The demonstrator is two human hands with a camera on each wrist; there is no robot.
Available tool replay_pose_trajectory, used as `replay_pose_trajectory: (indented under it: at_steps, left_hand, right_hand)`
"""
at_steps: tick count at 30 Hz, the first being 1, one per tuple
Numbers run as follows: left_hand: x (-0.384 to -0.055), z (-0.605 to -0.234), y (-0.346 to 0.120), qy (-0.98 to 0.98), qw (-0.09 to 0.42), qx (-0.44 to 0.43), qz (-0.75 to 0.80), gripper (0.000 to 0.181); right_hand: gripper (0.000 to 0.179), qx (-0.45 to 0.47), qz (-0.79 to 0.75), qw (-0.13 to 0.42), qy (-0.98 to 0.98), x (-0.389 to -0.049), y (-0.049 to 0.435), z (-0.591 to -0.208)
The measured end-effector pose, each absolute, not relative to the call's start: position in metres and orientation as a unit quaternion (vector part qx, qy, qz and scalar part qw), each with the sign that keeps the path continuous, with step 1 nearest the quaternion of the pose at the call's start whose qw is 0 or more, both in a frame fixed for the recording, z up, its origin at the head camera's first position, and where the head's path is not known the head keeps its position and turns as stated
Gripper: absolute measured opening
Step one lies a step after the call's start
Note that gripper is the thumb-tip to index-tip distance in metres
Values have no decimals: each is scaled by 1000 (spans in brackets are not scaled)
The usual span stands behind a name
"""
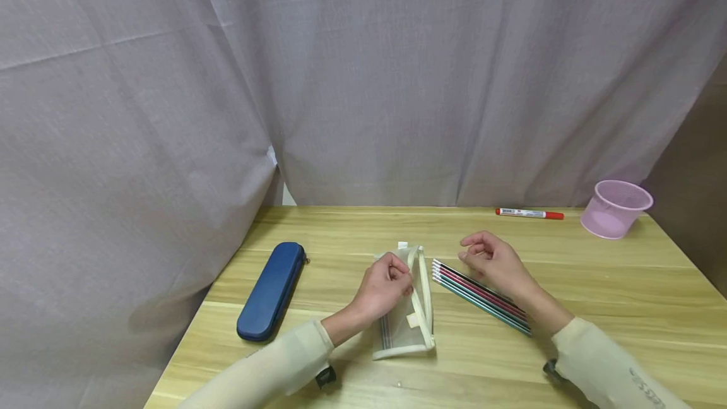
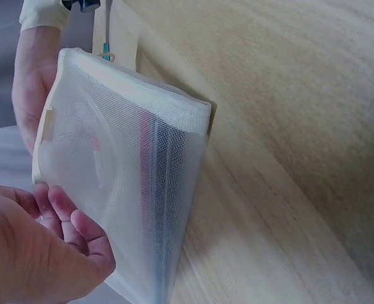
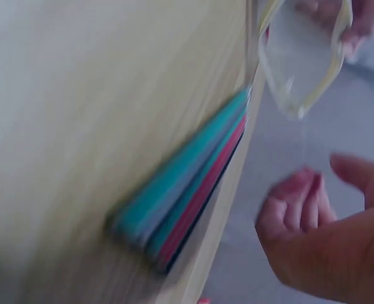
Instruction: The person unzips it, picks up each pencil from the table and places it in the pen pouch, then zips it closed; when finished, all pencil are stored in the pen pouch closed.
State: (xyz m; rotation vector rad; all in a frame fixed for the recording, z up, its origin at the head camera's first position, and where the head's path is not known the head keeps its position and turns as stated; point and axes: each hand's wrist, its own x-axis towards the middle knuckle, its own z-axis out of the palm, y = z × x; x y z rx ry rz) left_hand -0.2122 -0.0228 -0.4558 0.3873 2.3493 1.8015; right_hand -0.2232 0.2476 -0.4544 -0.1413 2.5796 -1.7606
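Note:
My left hand [image 1: 382, 286] pinches the near-side edge of a translucent mesh zipper pouch [image 1: 402, 336] with cream trim, whose zipper mouth gapes open. Through the mesh in the left wrist view, a few dark and red pencils [image 2: 164, 171] show inside. Just right of the pouch, several pencils in black, red and green [image 1: 479, 298] lie side by side on the table, white ends towards the pouch. Above them is my right hand [image 1: 496, 264], fingers loosely bent, with nothing in it. The right wrist view shows this hand [image 3: 326, 234] apart from the pencils.
A blue zipped pencil case [image 1: 271, 292] lies to the left on the wooden table [image 1: 613, 308]. At the back right are a red-capped marker [image 1: 529, 213] and a pink mesh pen cup [image 1: 616, 210]. A grey curtain [image 1: 375, 81] hangs behind the table.

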Motion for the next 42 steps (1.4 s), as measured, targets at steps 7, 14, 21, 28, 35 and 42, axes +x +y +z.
replay_pose_trajectory:
  at_steps: [7, 14, 21, 28, 35, 42]
  left_hand:
    - [-212, -456, -24, 787, 77, 126, 599, 12]
    - [-213, -457, -24, 788, 82, 126, 598, 12]
    - [-216, -459, -24, 790, 81, 120, 596, 12]
    - [-216, -459, -25, 790, 84, 121, 595, 12]
    - [-216, -458, -26, 791, 83, 121, 594, 11]
    - [-216, -457, -24, 786, 88, 121, 600, 12]
  right_hand:
    - [33, -116, -538, 113, 828, -247, 283, -470]
    - [37, -188, -515, 196, 813, -265, 309, -484]
    - [40, -215, -498, 208, 814, -269, 309, -486]
    - [38, -201, -488, 201, 825, -266, 304, -484]
    - [42, -195, -437, 180, 860, -261, 291, -474]
    - [36, -165, -304, 117, 931, -256, 274, -463]
